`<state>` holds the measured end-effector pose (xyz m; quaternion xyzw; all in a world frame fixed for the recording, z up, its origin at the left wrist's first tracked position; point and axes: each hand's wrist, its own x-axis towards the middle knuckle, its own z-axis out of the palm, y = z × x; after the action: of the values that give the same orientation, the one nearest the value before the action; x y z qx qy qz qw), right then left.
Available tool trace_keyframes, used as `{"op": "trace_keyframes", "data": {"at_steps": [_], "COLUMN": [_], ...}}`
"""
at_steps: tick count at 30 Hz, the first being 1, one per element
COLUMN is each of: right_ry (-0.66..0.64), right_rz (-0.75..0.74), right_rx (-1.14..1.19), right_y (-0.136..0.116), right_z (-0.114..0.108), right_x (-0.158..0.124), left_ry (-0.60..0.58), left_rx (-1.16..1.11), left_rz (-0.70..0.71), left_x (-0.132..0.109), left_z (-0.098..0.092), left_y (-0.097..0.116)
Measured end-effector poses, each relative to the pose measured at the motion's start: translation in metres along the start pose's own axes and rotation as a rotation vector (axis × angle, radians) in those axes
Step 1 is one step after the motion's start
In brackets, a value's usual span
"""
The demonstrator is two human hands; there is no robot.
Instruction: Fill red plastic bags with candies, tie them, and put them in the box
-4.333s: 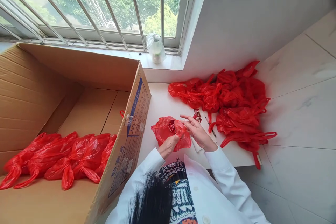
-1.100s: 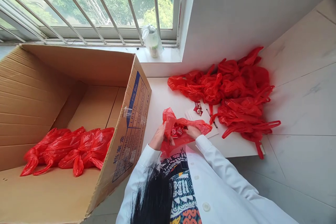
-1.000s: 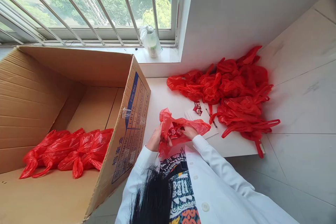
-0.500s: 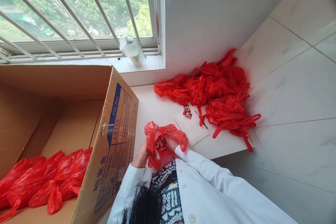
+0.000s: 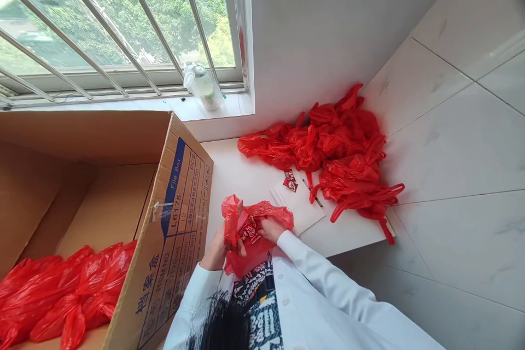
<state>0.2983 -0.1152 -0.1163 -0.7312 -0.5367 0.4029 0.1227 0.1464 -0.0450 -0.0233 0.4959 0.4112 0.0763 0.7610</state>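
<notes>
Big cardboard box [image 5: 180,219] on left, red bags [image 5: 94,279] inside. Left hand [image 5: 215,250] gripping side of open red bag [image 5: 251,258], near front edge of worktop [image 5: 221,169]. Shiny packets [image 5: 248,229] in there. Right hand [image 5: 271,228] dipped in, can't tell if pinching any. Then notebook [image 5: 304,212], bag pile [image 5: 342,142].

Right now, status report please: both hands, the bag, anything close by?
Left hand gripping the red bag. Right hand in its open mouth, at small red packets. White notepad close on the right, bag heap beyond.
</notes>
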Motion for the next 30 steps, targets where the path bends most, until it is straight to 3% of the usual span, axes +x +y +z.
{"op": "trace_keyframes", "data": {"at_steps": [4, 6, 8, 10, 12, 15, 18, 21, 30], "right_ry": [-0.238, -0.265, -0.060, 0.216, 0.382, 0.425, 0.446, 0.484, 0.537], "right_rz": [-0.212, -0.299, -0.215, 0.010, 0.281, 0.437, 0.465, 0.495, 0.458], "right_rx": [0.162, 0.465, 0.626, 0.525, 0.245, 0.045, -0.006, -0.025, 0.176], "right_y": [0.011, 0.030, 0.054, 0.079, 0.100, 0.121, 0.131, 0.140, 0.160], "right_z": [-0.053, -0.085, -0.110, -0.119, -0.113, -0.086, -0.057, -0.042, -0.056], "right_x": [-0.029, -0.037, -0.031, -0.012, 0.012, 0.039, 0.045, 0.043, 0.030], "left_ry": [-0.003, -0.021, -0.033, -0.039, -0.033, -0.006, -0.004, -0.016, 0.009], "left_rx": [-0.058, -0.090, -0.122, -0.151, -0.164, -0.154, -0.130, -0.126, -0.215], "left_rz": [0.017, 0.028, 0.027, 0.020, 0.004, -0.007, 0.008, -0.024, -0.053], "left_x": [-0.001, -0.002, -0.004, -0.007, -0.009, -0.013, -0.017, -0.020, -0.028], "left_z": [-0.002, -0.003, -0.001, 0.001, 0.005, 0.009, 0.009, 0.005, 0.002], "left_y": [0.002, 0.003, 0.005, 0.007, 0.008, 0.008, 0.004, -0.003, -0.009]}}
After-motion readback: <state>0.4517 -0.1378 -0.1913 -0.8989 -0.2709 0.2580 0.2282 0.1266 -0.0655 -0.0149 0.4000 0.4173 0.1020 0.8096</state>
